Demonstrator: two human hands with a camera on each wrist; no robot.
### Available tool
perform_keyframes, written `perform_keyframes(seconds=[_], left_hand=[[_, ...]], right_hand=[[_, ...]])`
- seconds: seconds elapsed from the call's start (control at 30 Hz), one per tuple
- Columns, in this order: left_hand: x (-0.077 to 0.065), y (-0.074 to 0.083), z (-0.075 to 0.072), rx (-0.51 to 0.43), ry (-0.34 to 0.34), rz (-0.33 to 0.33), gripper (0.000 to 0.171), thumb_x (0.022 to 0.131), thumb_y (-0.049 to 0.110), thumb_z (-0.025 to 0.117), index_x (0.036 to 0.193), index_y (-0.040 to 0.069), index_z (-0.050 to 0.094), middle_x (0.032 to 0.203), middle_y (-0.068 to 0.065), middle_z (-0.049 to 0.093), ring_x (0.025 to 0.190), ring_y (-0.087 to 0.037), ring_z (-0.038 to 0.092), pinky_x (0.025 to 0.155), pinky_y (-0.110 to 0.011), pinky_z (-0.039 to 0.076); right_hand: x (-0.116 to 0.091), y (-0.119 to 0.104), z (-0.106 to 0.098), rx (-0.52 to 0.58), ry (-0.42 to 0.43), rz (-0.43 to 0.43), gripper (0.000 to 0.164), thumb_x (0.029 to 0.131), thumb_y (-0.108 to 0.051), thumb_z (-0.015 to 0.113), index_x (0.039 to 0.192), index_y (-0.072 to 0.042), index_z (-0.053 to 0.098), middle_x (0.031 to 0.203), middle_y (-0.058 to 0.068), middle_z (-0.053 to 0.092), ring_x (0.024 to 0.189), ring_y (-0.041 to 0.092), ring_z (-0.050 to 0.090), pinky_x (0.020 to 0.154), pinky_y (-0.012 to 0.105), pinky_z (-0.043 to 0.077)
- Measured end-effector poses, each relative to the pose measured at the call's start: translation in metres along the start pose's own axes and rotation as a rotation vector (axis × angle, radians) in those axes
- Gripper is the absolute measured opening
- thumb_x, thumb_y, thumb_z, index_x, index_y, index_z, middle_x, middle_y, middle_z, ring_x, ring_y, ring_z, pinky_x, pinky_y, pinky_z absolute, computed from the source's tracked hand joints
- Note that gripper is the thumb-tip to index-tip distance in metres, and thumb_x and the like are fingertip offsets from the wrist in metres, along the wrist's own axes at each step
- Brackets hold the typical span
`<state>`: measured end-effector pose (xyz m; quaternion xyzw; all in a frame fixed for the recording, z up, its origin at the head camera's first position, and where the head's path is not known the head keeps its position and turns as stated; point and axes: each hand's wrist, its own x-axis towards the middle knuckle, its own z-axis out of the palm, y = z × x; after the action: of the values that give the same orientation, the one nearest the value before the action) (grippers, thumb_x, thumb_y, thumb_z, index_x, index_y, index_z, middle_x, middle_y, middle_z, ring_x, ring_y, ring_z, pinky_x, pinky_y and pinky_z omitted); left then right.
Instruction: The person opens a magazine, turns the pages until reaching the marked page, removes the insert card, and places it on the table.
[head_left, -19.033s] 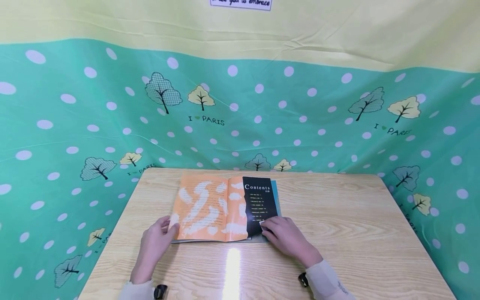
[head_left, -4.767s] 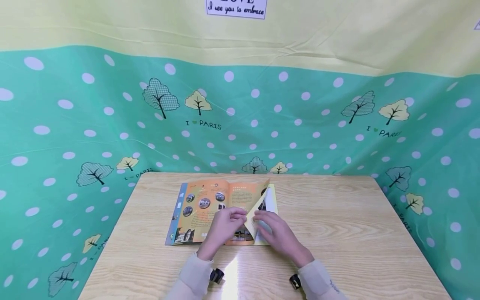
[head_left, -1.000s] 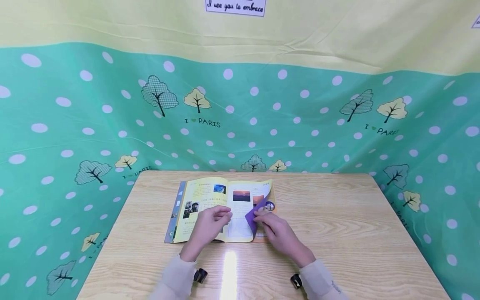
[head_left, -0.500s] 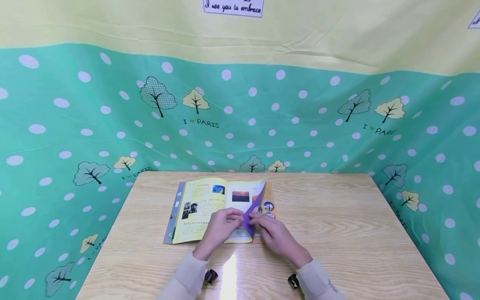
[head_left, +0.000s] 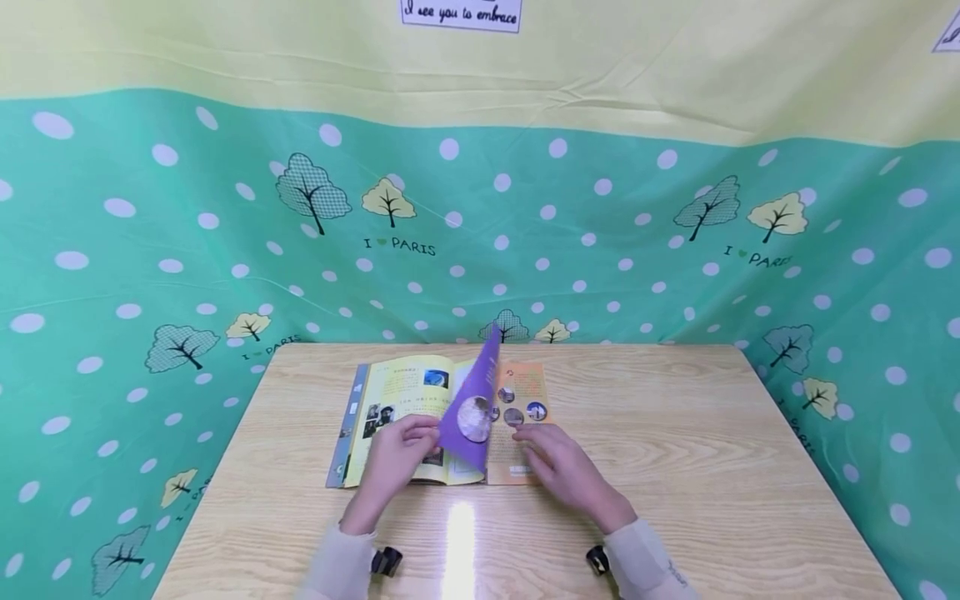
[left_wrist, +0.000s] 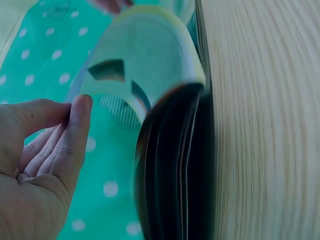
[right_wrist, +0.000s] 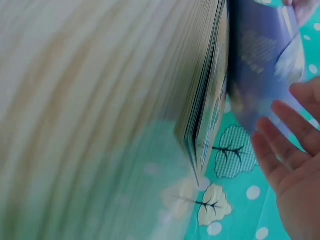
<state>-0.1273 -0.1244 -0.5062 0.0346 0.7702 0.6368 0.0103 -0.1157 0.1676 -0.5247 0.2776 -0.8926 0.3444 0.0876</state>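
Observation:
An open magazine (head_left: 408,387) lies on the table, with yellowish text pages on the left and an orange page (head_left: 525,454) with round photos on the right. Between them a purple page (head_left: 480,387) with a pale round picture stands raised and curved over. My left hand (head_left: 397,458) pinches its free edge between thumb and fingers; in the left wrist view the thumb and fingertips of the left hand (left_wrist: 50,155) meet at that edge. My right hand (head_left: 566,471) is over the orange page's right edge. The right wrist view shows the right hand (right_wrist: 295,160) with fingers spread, holding nothing.
The wooden table (head_left: 660,417) stretches to both sides of the magazine. A green curtain (head_left: 600,208) with white dots and printed trees hangs behind and at both sides. Black camera straps (head_left: 386,561) sit at both wrists.
Earlier spreads have been turned over to the left. Half a second ago the right fingers held the purple page; now the left hand has it and has drawn it leftward, and the right hand has let go.

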Motion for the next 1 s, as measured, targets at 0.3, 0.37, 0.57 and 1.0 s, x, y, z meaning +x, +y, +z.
perform_keyframes(seconds=[0.3, 0.37, 0.57, 1.0], left_hand=[[-0.021, -0.008, -0.057, -0.015, 0.163, -0.109, 0.023, 0.090, 0.001, 0.072, 0.111, -0.007, 0.069, 0.097, -0.021, 0.072, 0.081, -0.028, 0.074, 0.074, -0.032, 0.061], [-0.025, -0.010, -0.068, 0.006, 0.188, -0.133, 0.024, 0.091, 0.002, 0.072, 0.113, -0.008, 0.068, 0.098, -0.022, 0.072, 0.081, -0.027, 0.074, 0.074, -0.032, 0.061], [-0.034, -0.020, -0.093, 0.168, 0.216, -0.207, 0.028, 0.094, 0.012, 0.071, 0.116, -0.006, 0.068, 0.097, -0.015, 0.074, 0.080, -0.021, 0.074, 0.073, -0.029, 0.061], [-0.040, -0.034, -0.107, 0.361, 0.213, -0.264, 0.030, 0.094, 0.011, 0.068, 0.118, -0.007, 0.067, 0.095, -0.013, 0.075, 0.077, -0.018, 0.073, 0.067, -0.019, 0.057]], right_hand=[[-0.006, 0.010, -0.008, -0.144, -0.166, 0.152, 0.048, 0.089, -0.022, 0.076, 0.134, -0.011, 0.061, 0.141, 0.012, 0.055, 0.131, 0.030, 0.049, 0.109, 0.049, 0.041], [-0.007, 0.012, -0.009, -0.170, -0.205, 0.170, 0.055, 0.087, -0.026, 0.079, 0.137, -0.011, 0.059, 0.144, 0.015, 0.051, 0.133, 0.034, 0.046, 0.110, 0.051, 0.039], [-0.011, 0.012, -0.008, -0.198, -0.302, 0.201, 0.063, 0.083, -0.030, 0.083, 0.139, -0.010, 0.058, 0.149, 0.019, 0.044, 0.136, 0.038, 0.042, 0.111, 0.053, 0.037], [-0.015, 0.014, -0.008, -0.238, -0.323, 0.194, 0.056, 0.087, -0.031, 0.080, 0.136, -0.011, 0.060, 0.148, 0.018, 0.045, 0.136, 0.037, 0.042, 0.109, 0.055, 0.039]])
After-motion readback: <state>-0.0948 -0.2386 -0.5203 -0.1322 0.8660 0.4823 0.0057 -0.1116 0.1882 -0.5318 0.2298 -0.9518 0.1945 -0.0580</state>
